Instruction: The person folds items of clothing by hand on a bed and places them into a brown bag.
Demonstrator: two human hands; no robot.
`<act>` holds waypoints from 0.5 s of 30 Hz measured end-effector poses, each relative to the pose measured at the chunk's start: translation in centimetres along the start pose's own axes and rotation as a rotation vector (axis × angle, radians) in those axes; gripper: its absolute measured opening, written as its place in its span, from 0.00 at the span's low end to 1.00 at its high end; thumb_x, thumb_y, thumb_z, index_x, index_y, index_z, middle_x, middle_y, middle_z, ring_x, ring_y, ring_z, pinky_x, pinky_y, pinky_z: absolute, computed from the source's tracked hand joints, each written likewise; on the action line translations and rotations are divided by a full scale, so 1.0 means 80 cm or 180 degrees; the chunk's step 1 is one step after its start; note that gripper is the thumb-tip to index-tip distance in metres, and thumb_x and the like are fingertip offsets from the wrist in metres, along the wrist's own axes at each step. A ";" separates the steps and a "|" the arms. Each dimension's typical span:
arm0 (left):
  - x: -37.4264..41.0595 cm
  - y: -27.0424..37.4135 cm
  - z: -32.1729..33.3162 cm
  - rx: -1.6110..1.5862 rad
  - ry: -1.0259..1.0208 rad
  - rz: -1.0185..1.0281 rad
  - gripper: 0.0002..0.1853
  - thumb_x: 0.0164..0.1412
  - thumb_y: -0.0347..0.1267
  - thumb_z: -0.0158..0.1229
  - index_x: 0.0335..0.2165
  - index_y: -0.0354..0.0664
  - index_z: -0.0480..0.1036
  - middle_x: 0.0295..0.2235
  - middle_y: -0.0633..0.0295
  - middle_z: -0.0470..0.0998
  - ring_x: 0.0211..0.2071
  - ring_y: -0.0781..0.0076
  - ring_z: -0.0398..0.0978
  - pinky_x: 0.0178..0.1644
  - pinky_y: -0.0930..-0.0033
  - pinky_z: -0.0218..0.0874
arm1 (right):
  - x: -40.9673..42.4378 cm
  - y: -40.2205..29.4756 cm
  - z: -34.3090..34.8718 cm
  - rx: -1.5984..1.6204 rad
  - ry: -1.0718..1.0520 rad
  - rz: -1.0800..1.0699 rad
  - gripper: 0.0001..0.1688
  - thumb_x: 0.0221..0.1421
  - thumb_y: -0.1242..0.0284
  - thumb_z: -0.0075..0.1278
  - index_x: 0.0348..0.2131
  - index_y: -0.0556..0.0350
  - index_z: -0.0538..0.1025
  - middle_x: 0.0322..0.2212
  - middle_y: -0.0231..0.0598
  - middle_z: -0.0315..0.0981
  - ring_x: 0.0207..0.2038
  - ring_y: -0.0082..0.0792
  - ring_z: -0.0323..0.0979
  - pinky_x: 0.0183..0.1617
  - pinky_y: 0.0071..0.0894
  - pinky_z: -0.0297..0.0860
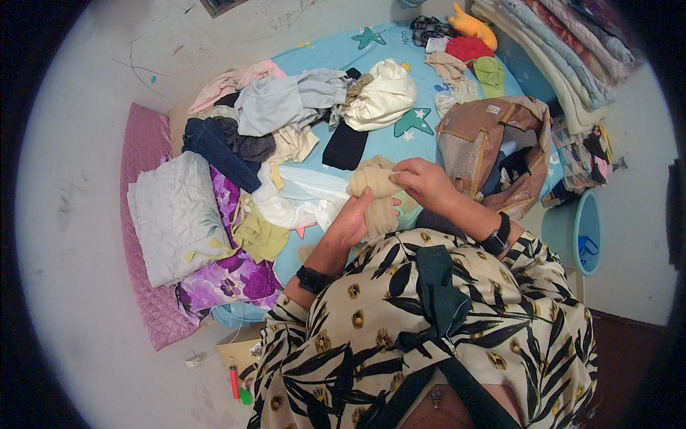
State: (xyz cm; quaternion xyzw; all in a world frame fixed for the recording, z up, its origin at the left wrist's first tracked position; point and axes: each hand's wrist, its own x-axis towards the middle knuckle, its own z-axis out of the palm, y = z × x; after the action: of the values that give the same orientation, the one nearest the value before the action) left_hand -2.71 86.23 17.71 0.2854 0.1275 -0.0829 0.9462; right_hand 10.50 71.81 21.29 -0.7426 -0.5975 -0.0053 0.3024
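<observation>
A thin beige knit garment [375,179], partly gathered into folds, is held between both hands in front of my body. My left hand [356,217] supports it from below, thumb over the fabric. From the other side, my right hand [423,182] pinches its upper edge between thumb and fingers. A looser length of the beige fabric hangs down past my left palm towards my lap. Just beyond lie a sheer white garment [316,185] and a black cloth [345,146] on the blue star-patterned bedsheet [387,140].
A brown zippered storage bag [466,134] with clothes inside stands open at right. A pile of clothes [292,102] covers the bed's far left. Left are a folded white quilt [174,214] and purple floral pillow [230,281]. A blue plastic basin [568,230] stands beyond the bed's right side.
</observation>
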 end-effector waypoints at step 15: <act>-0.005 0.000 -0.021 0.0795 -0.0071 0.0296 0.17 0.55 0.27 0.43 0.44 0.35 0.60 0.39 0.56 0.68 0.37 0.65 0.70 0.39 0.65 0.64 | -0.006 0.001 0.003 0.3603 -0.1548 0.2628 0.16 0.49 0.70 0.45 0.39 0.54 0.66 0.33 0.26 0.66 0.33 0.20 0.64 0.33 0.19 0.63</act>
State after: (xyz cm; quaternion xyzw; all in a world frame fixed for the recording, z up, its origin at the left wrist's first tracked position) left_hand -3.44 87.19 16.45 0.4056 0.0924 -0.0574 0.9075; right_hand 10.39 71.50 20.87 -0.6176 -0.2312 0.5822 0.4755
